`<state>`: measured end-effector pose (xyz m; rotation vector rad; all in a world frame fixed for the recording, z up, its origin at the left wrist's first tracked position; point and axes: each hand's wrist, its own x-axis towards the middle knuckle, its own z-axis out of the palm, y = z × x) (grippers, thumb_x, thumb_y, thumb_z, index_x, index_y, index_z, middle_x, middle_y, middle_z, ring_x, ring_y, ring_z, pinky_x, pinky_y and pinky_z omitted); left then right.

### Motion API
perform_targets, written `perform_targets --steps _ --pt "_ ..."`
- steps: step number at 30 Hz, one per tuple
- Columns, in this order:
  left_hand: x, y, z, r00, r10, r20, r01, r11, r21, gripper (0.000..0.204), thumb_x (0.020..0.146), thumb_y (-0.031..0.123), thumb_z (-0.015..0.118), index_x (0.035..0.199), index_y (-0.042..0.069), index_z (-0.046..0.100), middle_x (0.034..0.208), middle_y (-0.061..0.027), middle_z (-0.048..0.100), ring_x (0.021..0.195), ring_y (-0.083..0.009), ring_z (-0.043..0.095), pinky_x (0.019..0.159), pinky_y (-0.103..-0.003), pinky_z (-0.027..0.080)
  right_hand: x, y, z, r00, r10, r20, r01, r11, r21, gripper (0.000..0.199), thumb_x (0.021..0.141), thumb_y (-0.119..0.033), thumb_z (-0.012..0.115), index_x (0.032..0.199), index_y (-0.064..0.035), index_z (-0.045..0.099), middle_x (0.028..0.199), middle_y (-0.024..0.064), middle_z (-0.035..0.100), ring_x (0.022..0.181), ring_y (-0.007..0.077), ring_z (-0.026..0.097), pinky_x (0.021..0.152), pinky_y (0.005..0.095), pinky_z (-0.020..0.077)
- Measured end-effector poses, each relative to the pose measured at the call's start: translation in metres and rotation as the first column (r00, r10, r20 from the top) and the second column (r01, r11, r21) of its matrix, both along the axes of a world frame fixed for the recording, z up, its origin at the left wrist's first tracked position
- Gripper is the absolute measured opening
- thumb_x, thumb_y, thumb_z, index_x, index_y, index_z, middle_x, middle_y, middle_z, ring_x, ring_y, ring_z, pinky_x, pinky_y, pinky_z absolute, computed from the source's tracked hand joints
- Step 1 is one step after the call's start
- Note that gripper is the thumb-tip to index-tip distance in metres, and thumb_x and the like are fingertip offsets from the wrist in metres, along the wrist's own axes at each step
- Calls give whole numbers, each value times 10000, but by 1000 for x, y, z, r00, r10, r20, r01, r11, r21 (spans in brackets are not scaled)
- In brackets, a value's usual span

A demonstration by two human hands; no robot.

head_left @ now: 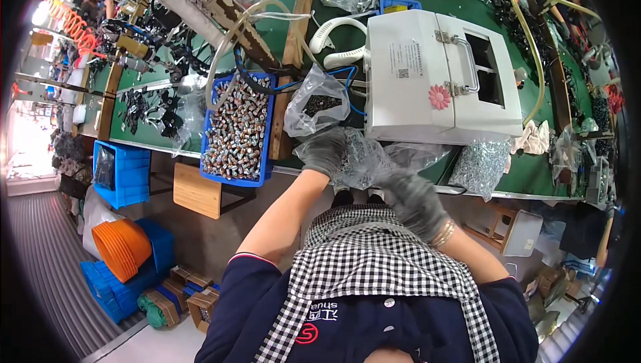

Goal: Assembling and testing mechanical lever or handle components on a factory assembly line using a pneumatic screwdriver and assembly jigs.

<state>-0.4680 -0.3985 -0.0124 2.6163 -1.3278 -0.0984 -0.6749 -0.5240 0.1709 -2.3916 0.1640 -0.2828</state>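
Both gloved hands work a clear plastic bag (364, 159) at the near edge of the green counter (534, 169), just in front of the white machine (434, 76). The left hand (324, 152) grasps its left side; the right hand (414, 203) is blurred, so I cannot tell its grip. Judging by this, the bag is being handled or opened, calling for a steady two-handed hold. It looks crumpled, glossy and filled with small dark parts.

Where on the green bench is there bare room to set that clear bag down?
Bare green mat right of the white machine, before the rag. Crowded: blue tray left, bags of parts centre, both gloved hands on the clear bag.
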Motion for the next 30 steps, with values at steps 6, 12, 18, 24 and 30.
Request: perform_targets --steps 6,12,18,24,30 --pt "-9 -30 62 989 85 -117 -101 985 -140 257 857 240 607 1060 98 676 906 -154 671 825 -341 665 735 -478 521 41 23 -39 902 40 -430 -98 989 -113 351 899 -236 568 1216 -87 592 1317 120 548 1193 330 525 990 432 457" --pt "16 -40 40 996 -42 83 20 969 244 232 904 240 571 1015 70 683 856 -166 651 815 -360 645 732 -473 505 55 41 -84 800 92 -593 -292 923 -251 407 850 -287 637 1201 -85 594 1336 104 532 1221 313 504 961 470 459" --pt "-10 25 82 982 169 79 -132 929 -346 393 849 323 664 1166 93 625 1041 -166 614 975 -361 581 858 -440 471 82 33 -104 951 171 -257 -268 872 -409 436 771 -173 693 1191 -113 590 1199 83 615 1112 309 573 929 425 464" --pt "-18 46 87 907 418 -49 -421 897 -139 574 754 365 757 1226 97 567 1197 -157 547 1044 -370 567 892 -444 473 129 28 -146 743 178 -646 -378 907 -184 312 915 -224 511 1159 -105 665 1189 159 652 1108 303 627 972 442 460" --pt "-10 69 45 846 377 -378 -495 818 -293 157 813 100 727 948 47 666 842 -116 658 761 -277 658 733 -373 532 141 31 -142 572 71 -817 -398 895 -201 421 948 -357 505 1252 -102 645 1301 127 615 1218 283 579 1018 442 457"
